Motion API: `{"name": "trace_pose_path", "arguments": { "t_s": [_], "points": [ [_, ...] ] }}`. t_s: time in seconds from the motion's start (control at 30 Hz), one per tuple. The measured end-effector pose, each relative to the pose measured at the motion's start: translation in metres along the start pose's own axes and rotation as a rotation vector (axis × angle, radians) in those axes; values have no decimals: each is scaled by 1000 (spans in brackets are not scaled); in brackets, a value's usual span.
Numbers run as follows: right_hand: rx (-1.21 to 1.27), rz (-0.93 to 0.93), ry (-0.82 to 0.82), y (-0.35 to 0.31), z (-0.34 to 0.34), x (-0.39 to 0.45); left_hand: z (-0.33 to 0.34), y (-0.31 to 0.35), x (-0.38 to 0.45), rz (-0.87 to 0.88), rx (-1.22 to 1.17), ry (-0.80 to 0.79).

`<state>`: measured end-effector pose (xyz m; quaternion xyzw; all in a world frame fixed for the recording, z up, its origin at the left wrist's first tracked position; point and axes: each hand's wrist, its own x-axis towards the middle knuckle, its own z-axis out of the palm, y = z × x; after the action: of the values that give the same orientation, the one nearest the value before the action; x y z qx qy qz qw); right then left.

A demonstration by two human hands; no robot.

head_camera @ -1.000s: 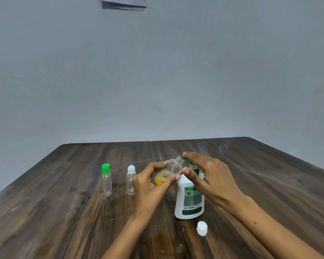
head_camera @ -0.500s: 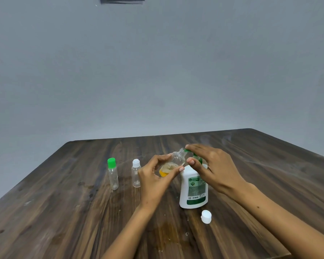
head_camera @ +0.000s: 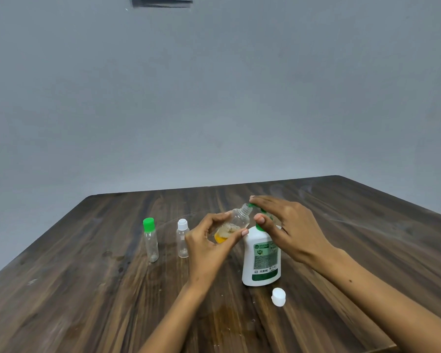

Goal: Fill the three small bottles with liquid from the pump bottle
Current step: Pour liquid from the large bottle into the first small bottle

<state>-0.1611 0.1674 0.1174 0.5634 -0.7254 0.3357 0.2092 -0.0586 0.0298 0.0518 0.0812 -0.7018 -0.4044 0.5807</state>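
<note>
My left hand (head_camera: 209, 240) grips a clear uncapped small bottle (head_camera: 236, 221), tilted with its mouth at the green pump nozzle; orange liquid and foam sit in its bottom. The white pump bottle (head_camera: 261, 258) with a green label stands upright on the table. My right hand (head_camera: 288, 228) rests over its green pump head, fingers laid on top and thumb at the front. Two other small clear bottles stand upright to the left: a green-capped bottle (head_camera: 150, 239) and a white-capped bottle (head_camera: 183, 238).
A loose white cap (head_camera: 278, 296) lies on the dark wooden table (head_camera: 87, 289) in front of the pump bottle. A faint wet stain (head_camera: 229, 317) marks the wood near my left forearm. A grey wall rises behind the table's far edge.
The view has shifted, so everything sits a bit higher and rightward in frame. Both hands keep the same hold on the small bottle and the pump head.
</note>
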Motion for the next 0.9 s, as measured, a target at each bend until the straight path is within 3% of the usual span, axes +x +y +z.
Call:
{"name": "trace_pose_path", "arguments": {
  "t_s": [0.9],
  "points": [
    [-34,13,-5,2,3,1,0,-5,0,25,-8,-4]
  ]
}}
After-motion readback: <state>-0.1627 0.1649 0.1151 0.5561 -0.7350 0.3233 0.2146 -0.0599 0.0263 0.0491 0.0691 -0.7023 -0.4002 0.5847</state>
